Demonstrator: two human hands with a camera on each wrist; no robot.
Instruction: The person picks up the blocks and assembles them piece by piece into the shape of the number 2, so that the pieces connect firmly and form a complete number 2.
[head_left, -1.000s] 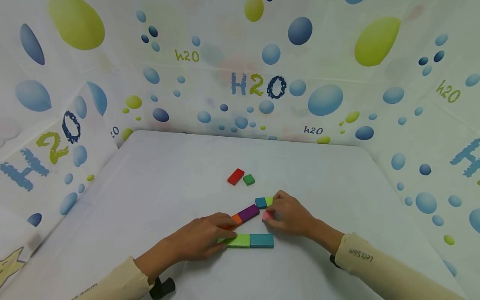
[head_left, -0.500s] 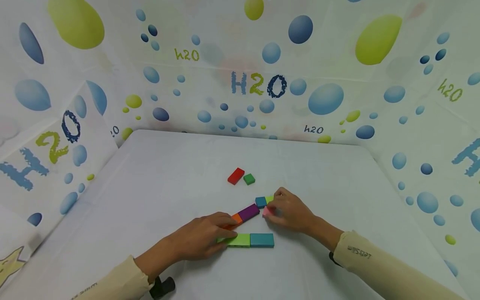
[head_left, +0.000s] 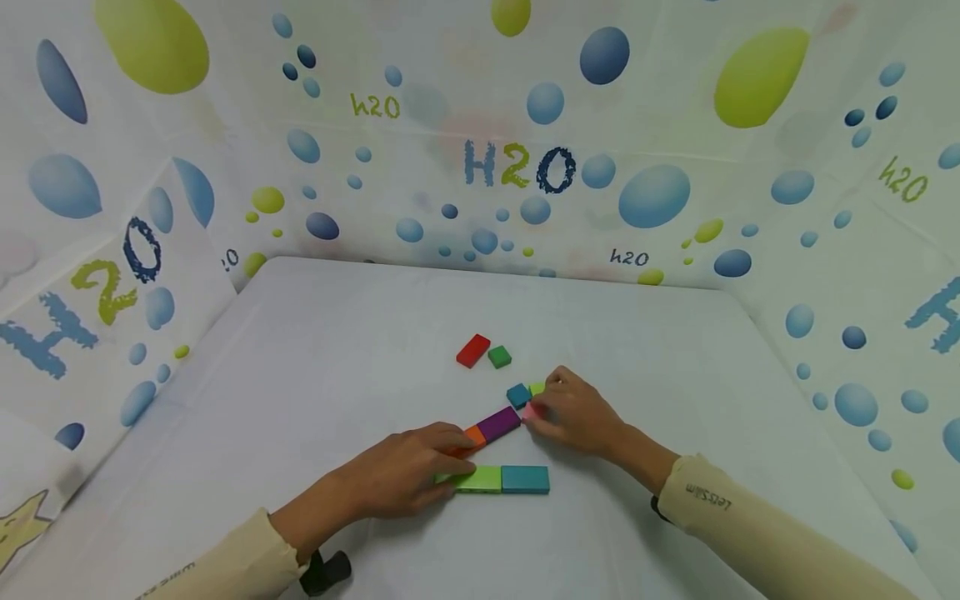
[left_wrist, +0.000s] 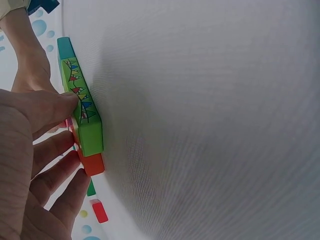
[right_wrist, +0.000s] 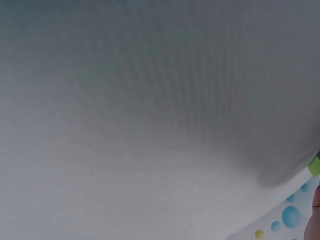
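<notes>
My left hand (head_left: pixel 408 475) lies over the left ends of two block rows, fingers extended. In the left wrist view its thumb touches a lime block with printed flags (left_wrist: pixel 80 95), and its fingertips reach an orange block (left_wrist: pixel 93 164). The lime block abuts a teal block (head_left: pixel 525 479); a purple block (head_left: pixel 498 425) continues the slanted orange row. At the purple block's far end, my right hand (head_left: pixel 581 412) pinches a small pink block (head_left: pixel 532 412), partly hidden by its fingers. A small blue block (head_left: pixel 518 396) and a partly covered small lime block (head_left: pixel 537 388) sit just beyond.
Farther back on the white tabletop (head_left: pixel 360 333) lie a red block (head_left: pixel 473 351) and a small green block (head_left: pixel 499 357). A cloth wall (head_left: pixel 420 183) printed with drops encloses the back and sides. A black wrist device (head_left: pixel 326 573) sits under the left cuff.
My right hand has moved slightly away from me and left, bringing the pink block to the purple block's end. The small blue block has turned and shifted. My left hand stays put.
</notes>
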